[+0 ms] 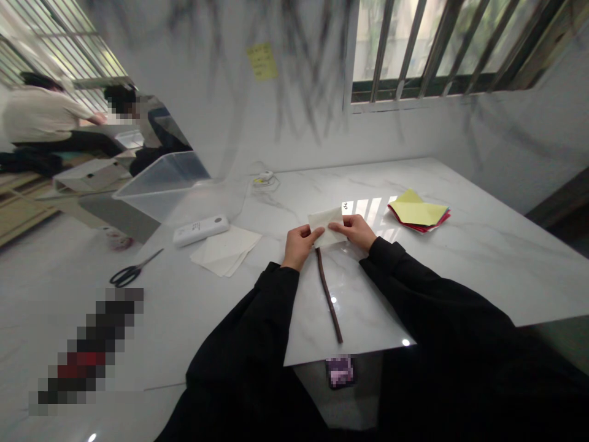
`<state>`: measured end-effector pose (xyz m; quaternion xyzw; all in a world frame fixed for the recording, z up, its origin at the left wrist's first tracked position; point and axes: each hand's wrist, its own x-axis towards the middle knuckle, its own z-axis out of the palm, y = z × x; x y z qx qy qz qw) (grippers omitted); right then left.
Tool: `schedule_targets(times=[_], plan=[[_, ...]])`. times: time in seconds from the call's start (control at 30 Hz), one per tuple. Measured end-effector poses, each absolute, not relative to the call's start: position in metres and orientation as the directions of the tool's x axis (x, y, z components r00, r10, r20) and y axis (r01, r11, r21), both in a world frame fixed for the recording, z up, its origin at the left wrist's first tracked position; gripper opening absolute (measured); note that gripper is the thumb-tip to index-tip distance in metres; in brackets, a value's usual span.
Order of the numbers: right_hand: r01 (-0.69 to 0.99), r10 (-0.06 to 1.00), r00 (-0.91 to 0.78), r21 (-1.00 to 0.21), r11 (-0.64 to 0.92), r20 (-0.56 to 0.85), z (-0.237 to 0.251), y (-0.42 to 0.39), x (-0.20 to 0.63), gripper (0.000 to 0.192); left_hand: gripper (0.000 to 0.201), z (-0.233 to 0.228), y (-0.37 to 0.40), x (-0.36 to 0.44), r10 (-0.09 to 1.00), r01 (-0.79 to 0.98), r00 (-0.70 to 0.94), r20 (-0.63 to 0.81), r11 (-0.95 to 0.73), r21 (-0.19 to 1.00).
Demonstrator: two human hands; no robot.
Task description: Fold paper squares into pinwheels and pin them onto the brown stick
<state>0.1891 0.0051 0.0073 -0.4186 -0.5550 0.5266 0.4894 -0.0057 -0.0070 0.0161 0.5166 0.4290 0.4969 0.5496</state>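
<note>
Both my hands hold one small white folded sheet of paper [326, 222] just above the white marble table [460, 245]. My left hand [300, 245] pinches its lower left edge with thumb and fingers. My right hand [356, 230] grips its right side. A thin dark brown stick [329, 296] lies on the table beneath the paper, running from my hands toward the table's near edge. Black sleeves cover both my arms.
A stack of yellow and red paper [418, 212] lies to the right. White sheets [225, 250], a white remote-like device [200, 229], black scissors [133, 271] and a clear plastic bin [159, 184] sit to the left. Two people sit far left.
</note>
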Motion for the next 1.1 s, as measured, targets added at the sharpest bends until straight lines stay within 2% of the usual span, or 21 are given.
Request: schedule_targets(times=[0.37, 0.57, 0.63, 0.7, 0.77, 0.83, 0.97, 1.1], plan=[[-0.062, 0.978, -0.182, -0.994, 0.088, 0.098, 0.010, 0.001, 0.183, 0.050, 0.055, 0.010, -0.003, -0.005, 0.992, -0.033, 0.104, 0.078, -0.075, 0.997], [-0.044, 0.944, -0.289, -0.987, 0.153, 0.159, 0.026, 0.003, 0.199, 0.056, 0.049, 0.010, -0.001, -0.006, 0.994, -0.024, 0.044, 0.104, -0.103, 0.994], [0.038, 0.959, -0.185, -0.974, 0.223, 0.212, 0.025, 0.010, 0.215, 0.058, 0.048, 0.009, 0.000, -0.007, 0.994, -0.024, 0.019, 0.107, -0.107, 0.994], [0.183, 0.957, -0.014, -0.941, 0.286, 0.288, 0.018, 0.019, 0.233, 0.050, 0.047, 0.007, 0.000, -0.007, 0.994, -0.026, 0.013, 0.110, -0.110, 0.994], [0.358, 0.932, 0.146, -0.896, 0.264, 0.333, 0.007, 0.029, 0.247, 0.040, 0.047, 0.006, 0.001, -0.007, 0.993, -0.023, 0.017, 0.117, -0.116, 0.993], [0.485, 0.910, 0.250, -0.856, 0.178, 0.331, -0.003, 0.039, 0.254, 0.034, 0.046, 0.004, 0.001, -0.006, 0.992, -0.019, 0.022, 0.128, -0.128, 0.992], [0.633, 0.897, 0.297, -0.771, 0.071, 0.326, -0.008, 0.058, 0.250, 0.026, 0.044, 0.003, 0.002, -0.006, 0.989, -0.019, 0.030, 0.142, -0.142, 0.990], [0.698, 0.891, 0.318, -0.716, 0.010, 0.323, -0.004, 0.071, 0.238, 0.026, 0.046, 0.003, 0.002, -0.005, 0.991, -0.038, 0.026, 0.131, -0.130, 0.991]])
